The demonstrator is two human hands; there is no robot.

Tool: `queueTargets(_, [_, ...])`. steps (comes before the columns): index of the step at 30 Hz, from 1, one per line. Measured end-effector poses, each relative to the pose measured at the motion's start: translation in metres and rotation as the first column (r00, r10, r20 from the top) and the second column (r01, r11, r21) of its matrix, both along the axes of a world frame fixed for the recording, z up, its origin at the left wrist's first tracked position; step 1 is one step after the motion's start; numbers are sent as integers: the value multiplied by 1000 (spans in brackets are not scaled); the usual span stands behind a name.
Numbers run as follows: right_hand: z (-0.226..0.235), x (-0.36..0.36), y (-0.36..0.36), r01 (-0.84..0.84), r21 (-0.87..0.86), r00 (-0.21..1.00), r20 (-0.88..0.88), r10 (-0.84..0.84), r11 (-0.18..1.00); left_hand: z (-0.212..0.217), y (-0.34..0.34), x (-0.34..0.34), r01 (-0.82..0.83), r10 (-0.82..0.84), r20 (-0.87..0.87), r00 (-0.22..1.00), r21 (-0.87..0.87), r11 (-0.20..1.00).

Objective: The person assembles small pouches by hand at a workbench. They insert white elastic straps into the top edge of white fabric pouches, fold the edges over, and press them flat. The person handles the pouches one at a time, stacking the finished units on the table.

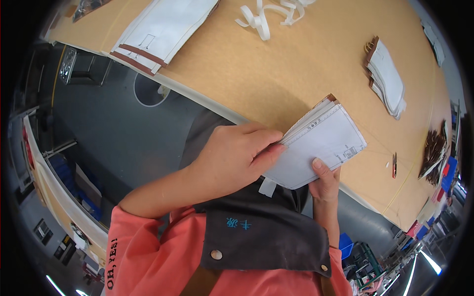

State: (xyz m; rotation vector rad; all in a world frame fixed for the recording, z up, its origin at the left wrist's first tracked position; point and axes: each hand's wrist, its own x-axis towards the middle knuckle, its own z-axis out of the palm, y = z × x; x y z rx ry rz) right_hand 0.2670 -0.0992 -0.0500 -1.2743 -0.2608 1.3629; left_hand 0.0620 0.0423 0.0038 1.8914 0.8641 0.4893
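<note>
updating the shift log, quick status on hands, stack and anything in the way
Left hand pinching white stack at its left edge. Right hand clasping its lower side, thumb on top face. White strips, second pile lie on table, out of the way.

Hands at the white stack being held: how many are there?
2. The left hand is at the left edge of the white stack; the right hand grips its lower right side. Some fingers are hidden, but no third hand shows there.
</note>
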Motion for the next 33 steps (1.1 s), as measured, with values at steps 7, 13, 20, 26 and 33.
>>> queueTargets(7, [3, -3, 2, 27, -10, 1000, -13, -27, 1000, 1, -12, 5, -10, 30, -66, 997, 282, 959])
queueTargets(13, [10, -8, 10, 72, -30, 997, -37, -73, 997, -10, -22, 10, 32, 55, -134, 989, 572, 819])
queueTargets(20, [13, -2, 13, 84, -9, 992, -96, -85, 996, -5, -8, 5, -25, 6, 46, 999, 413, 910])
queueTargets(26, [19, -1, 15, 37, 28, 992, -122, -33, 999, -6, 4, 23, -22, 85, 186, 979, -319, 948])
queueTargets(33, [35, 10, 32, -143, 44, 964, -222, 149, 989, -14, 15, 33, 115, 35, 160, 987, -828, 549])
